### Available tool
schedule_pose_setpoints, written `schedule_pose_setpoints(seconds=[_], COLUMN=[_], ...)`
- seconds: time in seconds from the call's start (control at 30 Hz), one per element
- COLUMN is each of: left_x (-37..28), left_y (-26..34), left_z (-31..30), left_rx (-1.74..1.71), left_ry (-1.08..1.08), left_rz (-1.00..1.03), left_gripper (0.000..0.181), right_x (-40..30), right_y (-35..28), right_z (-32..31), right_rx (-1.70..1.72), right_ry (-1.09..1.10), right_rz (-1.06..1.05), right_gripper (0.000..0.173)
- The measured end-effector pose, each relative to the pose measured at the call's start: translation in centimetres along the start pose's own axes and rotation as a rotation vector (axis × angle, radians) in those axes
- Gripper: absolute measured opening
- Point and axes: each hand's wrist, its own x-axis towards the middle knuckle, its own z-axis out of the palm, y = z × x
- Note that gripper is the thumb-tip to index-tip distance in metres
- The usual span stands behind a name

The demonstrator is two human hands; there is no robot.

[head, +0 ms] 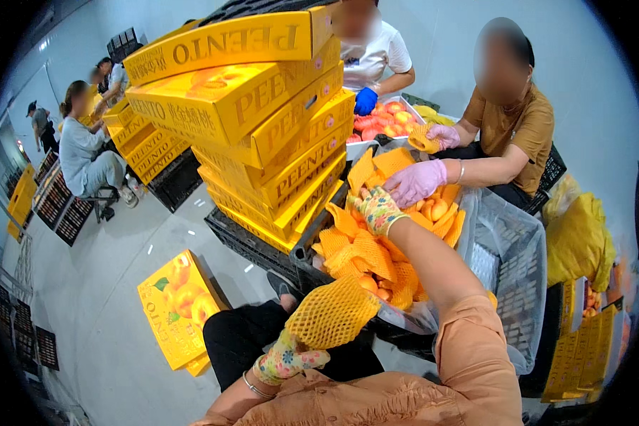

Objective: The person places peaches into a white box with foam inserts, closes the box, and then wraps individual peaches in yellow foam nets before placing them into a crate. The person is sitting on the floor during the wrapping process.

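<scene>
My left hand (290, 358), in a floral-print glove, grips a yellow foam net sleeve (333, 314) above my lap. Whether a fruit sits inside that sleeve, I cannot tell. In a matching glove, my right hand (382, 209) reaches into a black plastic crate (311, 250) heaped with orange foam nets (359, 253). Its fingertips are among the nets, so what they touch is hidden. Loose orange-yellow fruits (434, 209), probably peaches, show between the nets. A co-worker's pink-gloved hand (418, 181) lies right beside my right hand; their other hand (442, 137) holds a net sleeve.
Stacked yellow cartons (298, 175) tower at the crate's far left. A flat carton (178, 311) lies on the floor. Another person's blue-gloved hand (366, 101) is by a tray of wrapped fruit (388, 120). To the right stand a plastic-lined crate (516, 298) and a yellow bag (578, 239).
</scene>
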Motion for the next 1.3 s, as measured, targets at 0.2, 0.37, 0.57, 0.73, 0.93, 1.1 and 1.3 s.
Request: schedule_pose_setpoints(seconds=[0.2, 0.37, 0.57, 0.73, 0.93, 1.1, 1.3], left_x=[-0.7, -0.8, 0.4, 1.3, 0.5, 0.4, -0.6], left_y=[0.4, 0.3, 1.1, 0.3, -3.2, -2.6, -3.6], left_z=[1.0, -0.3, 0.8, 2.6, -1.0, 1.3, 2.1], left_rx=[0.135, 0.287, 0.246, 0.191, -0.201, -0.076, -0.077], left_ry=[0.111, 0.199, 0.321, -0.014, 0.028, -0.139, 0.035], left_rz=[0.094, 0.162, 0.145, 0.151, -0.234, -0.168, -0.260], left_gripper=[0.076, 0.066, 0.064, 0.075, 0.073, 0.088, 0.116], right_x=[0.4, -4.9, -12.6, -16.6, -18.2, -19.3, -20.3], right_y=[0.5, 2.4, -0.3, -8.9, -12.7, -12.9, -11.8], right_z=[0.6, -3.3, -11.1, -15.0, -11.8, -11.8, -9.9], right_rx=[0.090, 0.611, 0.952, 0.703, 0.776, 0.927, 2.003], right_ry=[-0.007, 0.344, 0.640, 0.247, 0.322, 0.321, 0.484], right_rz=[-0.036, 0.170, 0.060, -0.667, -0.724, -0.672, 0.039], right_gripper=[0.031, 0.044, 0.047, 0.039, 0.045, 0.046, 0.034])
